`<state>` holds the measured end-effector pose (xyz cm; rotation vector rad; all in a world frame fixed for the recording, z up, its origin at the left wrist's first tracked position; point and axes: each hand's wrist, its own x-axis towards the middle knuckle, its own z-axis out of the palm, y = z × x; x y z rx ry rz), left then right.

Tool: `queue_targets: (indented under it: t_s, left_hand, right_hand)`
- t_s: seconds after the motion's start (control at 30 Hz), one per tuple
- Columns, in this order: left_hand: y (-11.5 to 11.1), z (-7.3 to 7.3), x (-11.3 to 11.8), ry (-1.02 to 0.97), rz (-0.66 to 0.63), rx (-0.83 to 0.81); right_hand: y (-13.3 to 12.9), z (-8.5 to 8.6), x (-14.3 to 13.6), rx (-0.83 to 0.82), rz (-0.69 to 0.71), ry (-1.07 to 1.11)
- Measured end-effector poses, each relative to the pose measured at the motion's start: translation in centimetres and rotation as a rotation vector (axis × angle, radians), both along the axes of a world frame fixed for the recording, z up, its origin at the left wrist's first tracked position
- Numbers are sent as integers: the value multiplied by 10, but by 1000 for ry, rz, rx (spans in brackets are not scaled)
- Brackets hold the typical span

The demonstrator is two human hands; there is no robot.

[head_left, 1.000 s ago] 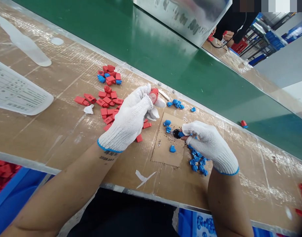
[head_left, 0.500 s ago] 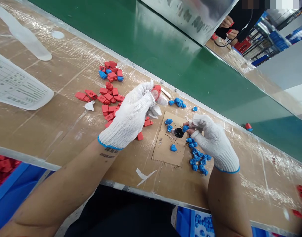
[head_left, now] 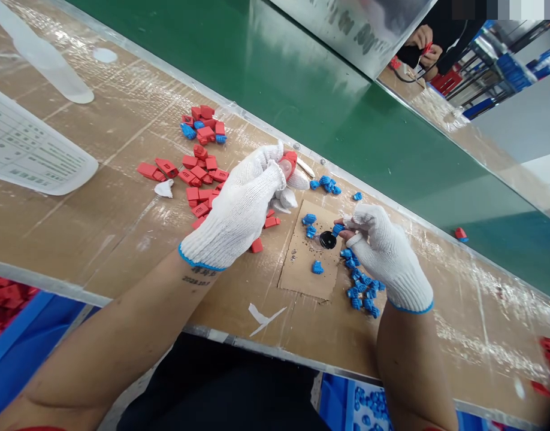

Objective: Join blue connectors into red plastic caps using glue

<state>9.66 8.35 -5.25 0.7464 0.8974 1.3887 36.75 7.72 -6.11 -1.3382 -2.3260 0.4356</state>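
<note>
My left hand, in a white knit glove with bare fingertips, is closed on a red plastic piece above the table. Between the thumb and fingers of my gloved right hand is a small blue plastic piece. That piece is at the rim of a small round black dish, on a cardboard sheet. I cannot tell whether it touches the dish. A few loose blue pieces lie on the cardboard. More blue pieces are heaped below my right hand.
Red pieces are spread left of my left hand. A mixed red and blue pile lies farther back. A green panel borders the table. Blue bins stand below the front edge. Behind the panel, a person's hands hold something red.
My right hand has tilted the blue piece slightly by the black dish. My left hand keeps its hold on the red piece. The whole view has shifted a little.
</note>
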Motion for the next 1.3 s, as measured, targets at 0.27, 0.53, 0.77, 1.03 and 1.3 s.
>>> queue_targets:
  t_s: [0.27,0.53,0.77,1.03,1.3]
  left_hand:
    - [0,1,1,-6,13,-16]
    - [1,-1,1,-2,4,-24]
    - [-2,3,2,-4,-8,15]
    - [-10,-1,8,9,-186,54]
    - [-22,11,14,44,-261,50]
  right_hand:
    - [-1,2,-1,-19,18,-5]
    - [-3,6,-4,-31,8,-42]
    - [-6,13,-1,-105,-67,128]
    - [-14,27,-4,-56,-6,541]
    - [-22,39,-7,42,-72,658]
